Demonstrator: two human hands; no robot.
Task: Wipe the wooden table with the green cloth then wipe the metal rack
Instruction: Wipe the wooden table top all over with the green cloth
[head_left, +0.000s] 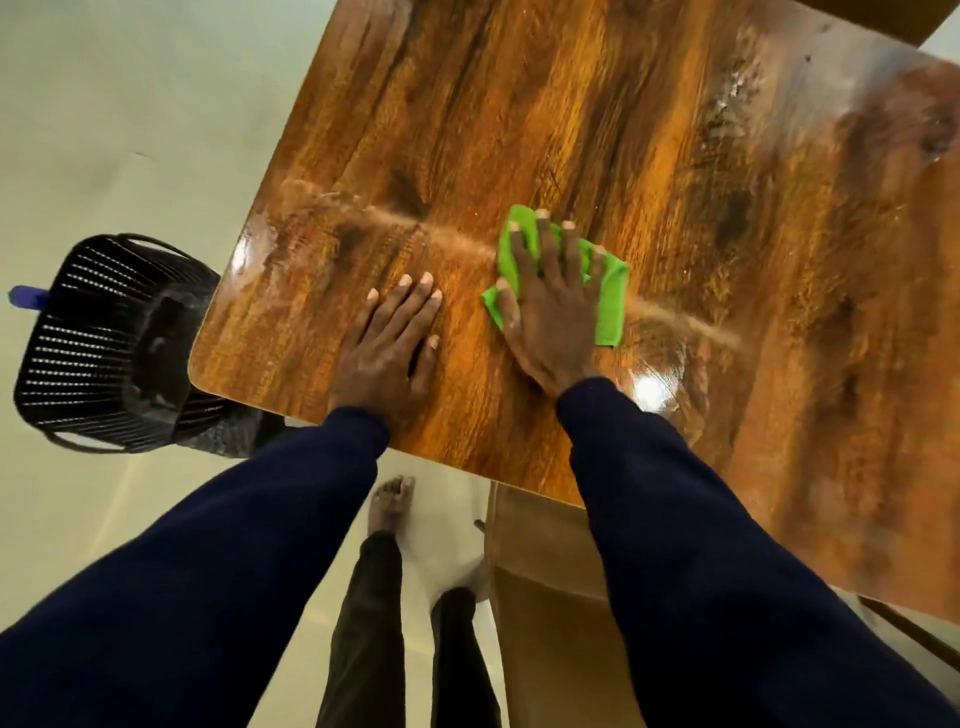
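A glossy wooden table (649, 156) fills the upper right of the head view. The green cloth (610, 296) lies crumpled on it near the front edge. My right hand (550, 306) presses flat on the cloth with straight, spread fingers. My left hand (389, 348) rests flat on the bare wood just left of the cloth, fingers straight. A pale streak runs across the tabletop through the cloth. No metal rack is in view.
A black slatted plastic basket (104, 343) stands on the pale floor by the table's left corner, with a blue object (28, 297) beside it. A wooden chair seat (550, 597) sits under the table's front edge. My legs and a bare foot (389, 504) are below.
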